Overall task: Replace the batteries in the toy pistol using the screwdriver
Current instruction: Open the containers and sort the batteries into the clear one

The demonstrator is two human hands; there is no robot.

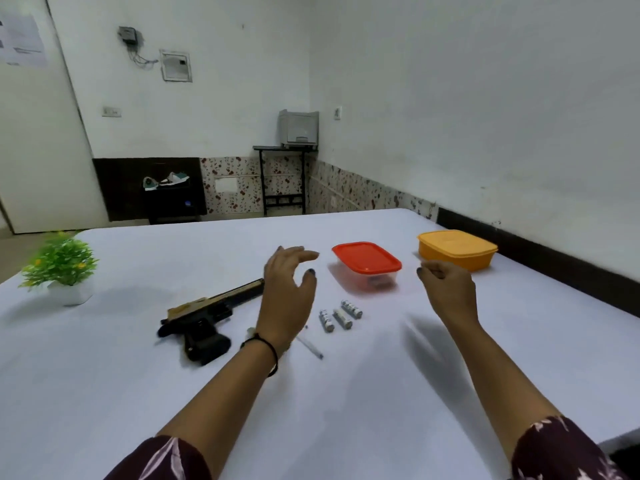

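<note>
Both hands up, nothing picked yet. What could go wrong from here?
1. The three loose batteries lie unrestrained on the table; a sweep of the left hand could roll them.
2. The screwdriver is partly hidden under the left wrist, easy to knock.
3. The right hand hovers near the red-lidded box and might bump it.

Both arms reached forward; left hand (289, 292) spread open, right hand (446, 289) loosely curled, both empty.
</note>
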